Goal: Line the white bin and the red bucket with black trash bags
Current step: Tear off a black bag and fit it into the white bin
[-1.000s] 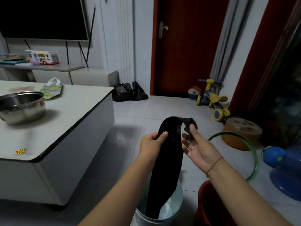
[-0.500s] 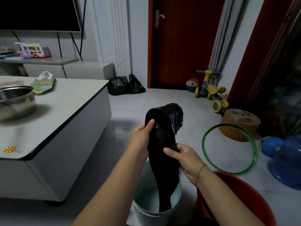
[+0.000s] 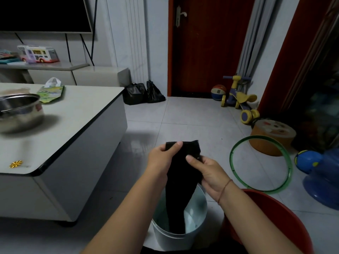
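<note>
Pinching the top edge of the black trash bag (image 3: pixel 181 180) with the left hand (image 3: pixel 163 158), thumb pressed flat over the fold. Gripping the same edge just to the right with the right hand (image 3: pixel 211 173), fingers curled, thumb on top. Hanging flat and unopened, tail down inside the white bin (image 3: pixel 165 233); no liner to be seen in the red bucket (image 3: pixel 286 213) just beside it. Looks feather-light, limp, slick and probably clingy. Best taken at the mouth, rubbing the two layers apart. Around, from the left: pale table (image 3: pixel 77 114) with a steel pot (image 3: pixel 20 114), glossy tiled floor (image 3: pixel 192 121), full black bags (image 3: pixel 135 93) by the wall, dark door (image 3: pixel 207 52), toy trike (image 3: pixel 240 99), green hoop (image 3: pixel 260 136).
</note>
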`<control>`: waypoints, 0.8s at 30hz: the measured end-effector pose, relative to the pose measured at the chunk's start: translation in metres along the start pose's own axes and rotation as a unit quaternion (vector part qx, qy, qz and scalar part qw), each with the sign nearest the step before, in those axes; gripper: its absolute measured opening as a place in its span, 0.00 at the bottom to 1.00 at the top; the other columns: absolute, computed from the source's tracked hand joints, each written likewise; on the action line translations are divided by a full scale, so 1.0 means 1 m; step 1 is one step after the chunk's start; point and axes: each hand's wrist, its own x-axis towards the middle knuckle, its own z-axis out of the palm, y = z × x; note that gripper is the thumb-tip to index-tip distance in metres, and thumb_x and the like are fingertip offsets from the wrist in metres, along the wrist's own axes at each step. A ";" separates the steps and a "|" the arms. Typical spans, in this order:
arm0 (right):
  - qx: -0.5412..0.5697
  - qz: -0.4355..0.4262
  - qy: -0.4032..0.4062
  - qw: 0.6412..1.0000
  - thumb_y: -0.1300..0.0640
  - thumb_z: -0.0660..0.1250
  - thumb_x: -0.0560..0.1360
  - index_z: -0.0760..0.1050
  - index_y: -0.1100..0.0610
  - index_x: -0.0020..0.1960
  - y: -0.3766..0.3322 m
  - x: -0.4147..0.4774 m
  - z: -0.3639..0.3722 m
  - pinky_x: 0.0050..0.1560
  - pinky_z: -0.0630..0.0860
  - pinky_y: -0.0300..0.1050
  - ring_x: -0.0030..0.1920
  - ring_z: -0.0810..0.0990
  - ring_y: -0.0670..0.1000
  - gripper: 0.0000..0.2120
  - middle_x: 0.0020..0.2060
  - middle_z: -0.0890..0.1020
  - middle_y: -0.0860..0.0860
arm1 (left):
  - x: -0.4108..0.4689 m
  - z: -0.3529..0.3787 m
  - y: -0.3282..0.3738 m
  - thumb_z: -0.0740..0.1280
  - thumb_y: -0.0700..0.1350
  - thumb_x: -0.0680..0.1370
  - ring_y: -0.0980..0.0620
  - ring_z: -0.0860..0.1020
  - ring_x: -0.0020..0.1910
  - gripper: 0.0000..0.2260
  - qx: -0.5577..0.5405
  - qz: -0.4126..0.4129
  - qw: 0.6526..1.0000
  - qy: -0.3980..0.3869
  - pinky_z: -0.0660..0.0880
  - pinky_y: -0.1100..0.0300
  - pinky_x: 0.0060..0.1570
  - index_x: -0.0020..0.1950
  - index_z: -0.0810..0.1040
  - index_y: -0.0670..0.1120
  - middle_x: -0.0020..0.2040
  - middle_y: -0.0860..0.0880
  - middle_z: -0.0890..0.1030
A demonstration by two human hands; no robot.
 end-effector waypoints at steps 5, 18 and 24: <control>-0.025 0.000 0.051 0.998 0.64 0.69 0.72 0.81 0.63 0.47 0.002 0.000 0.000 0.52 0.80 0.49 0.47 0.84 0.59 0.05 0.45 0.85 0.62 | 0.004 -0.010 -0.002 0.73 0.47 0.73 0.42 0.84 0.44 0.10 0.008 -0.031 0.999 0.026 0.82 0.53 0.42 0.50 0.82 0.41 0.45 0.40 0.85; 0.016 -0.098 0.010 0.995 0.69 0.62 0.76 0.66 0.49 0.68 -0.007 0.000 -0.019 0.50 0.78 0.44 0.49 0.83 0.50 0.25 0.51 0.82 0.56 | 0.015 -0.021 -0.008 0.72 0.41 0.74 0.51 0.80 0.28 0.04 0.010 -0.061 0.998 0.017 0.78 0.62 0.34 0.42 0.81 0.40 0.30 0.47 0.83; -0.242 -0.208 -0.022 0.947 0.75 0.67 0.70 0.80 0.51 0.55 -0.013 -0.008 -0.013 0.52 0.76 0.37 0.50 0.82 0.45 0.23 0.49 0.84 0.50 | 0.020 -0.022 -0.010 0.71 0.41 0.74 0.51 0.80 0.27 0.04 0.010 -0.064 0.998 0.006 0.78 0.61 0.33 0.41 0.80 0.41 0.29 0.47 0.82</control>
